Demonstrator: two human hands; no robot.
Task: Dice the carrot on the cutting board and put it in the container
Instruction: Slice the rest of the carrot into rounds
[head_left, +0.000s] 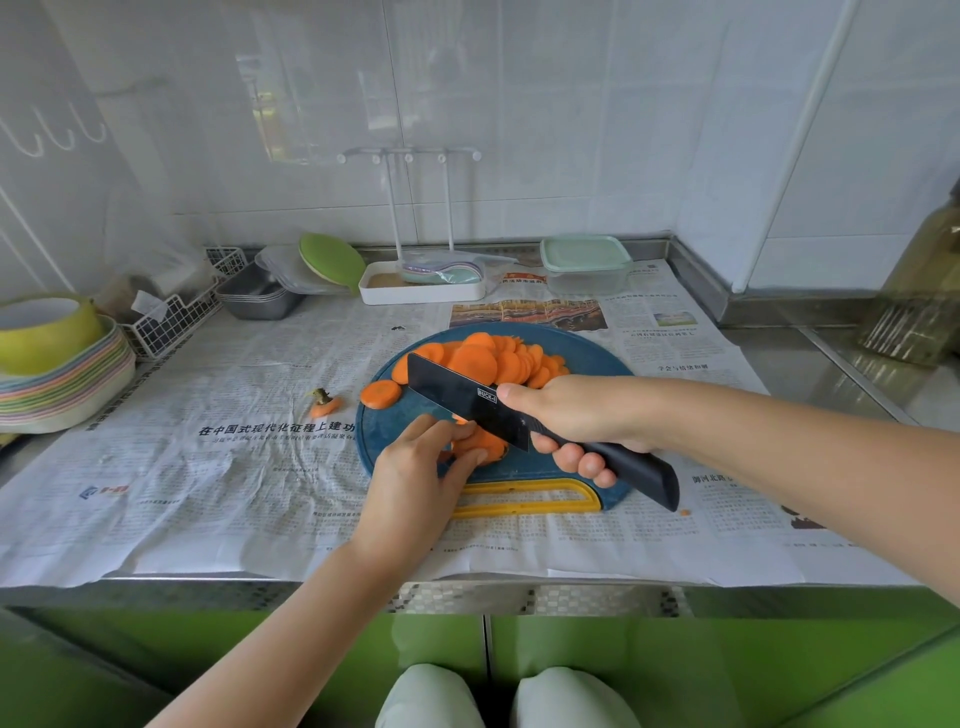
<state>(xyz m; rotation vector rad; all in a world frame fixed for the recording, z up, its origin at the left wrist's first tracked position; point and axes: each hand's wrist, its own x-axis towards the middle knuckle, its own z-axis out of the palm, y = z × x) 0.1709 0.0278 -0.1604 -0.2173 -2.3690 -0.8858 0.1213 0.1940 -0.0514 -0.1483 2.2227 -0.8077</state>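
On the cutting board (390, 434), left hand (413, 470) pinching carrot slices (487, 441), right hand (579, 415) clasped round knife (449, 387)

Notes for you, all places taken from cutting board (597, 357):
- Over board: knife (457, 395) is carrying white label on black blade, reading "BUCK-I"; text is cutting off at your right hand (576, 415).
- Left of board: newspaper (234, 467) is showing bold headline "在中国式现代化征程上建功", last characters meeting board edge.
- Right of board: smaller headline is reading "学会与情绪和解".
- Behind board: red heading is showing too blurred to read.
- Fine print all round board is coming out too small for you to read.
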